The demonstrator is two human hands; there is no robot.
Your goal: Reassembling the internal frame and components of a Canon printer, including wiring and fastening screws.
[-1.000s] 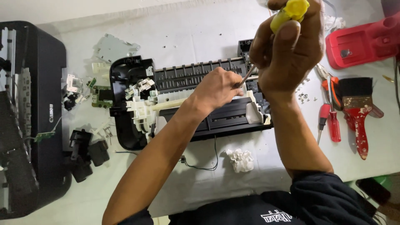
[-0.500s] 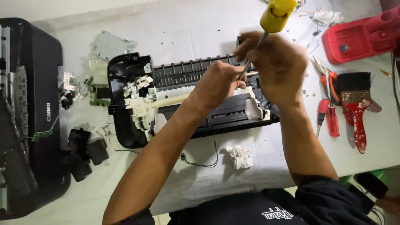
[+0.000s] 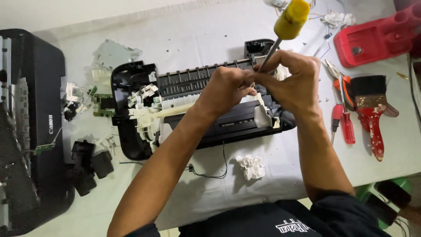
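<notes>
Working over a stripped printer chassis, both hands meet at its middle. Nearest the viewer: crumpled white tissue and a loose black wire on the white table cover, just off the chassis's near edge. Left hand is curled shut, fingertips pinched down at the spot where the tool tip lands, probably steadying a small part or screw; contact point is hidden by the fingers. Right hand is closed around the metal shaft of a yellow-handled screwdriver, gripped low near the tip for control, handle tilted up and away to the far right. Chassis lies lengthwise across the table, white gear and bracket cluster at its left end, so the inner rail faces up for access.

Left: small black parts, a green circuit board, and a black printer cover at the table's left edge. Right: red-handled pliers and screwdriver and a red-stained paintbrush, near the right hand's forearm. Far right: red plastic tray. Far left of the chassis: grey metal plate. Open cloth lies beyond the chassis, far centre; right side is crowded.
</notes>
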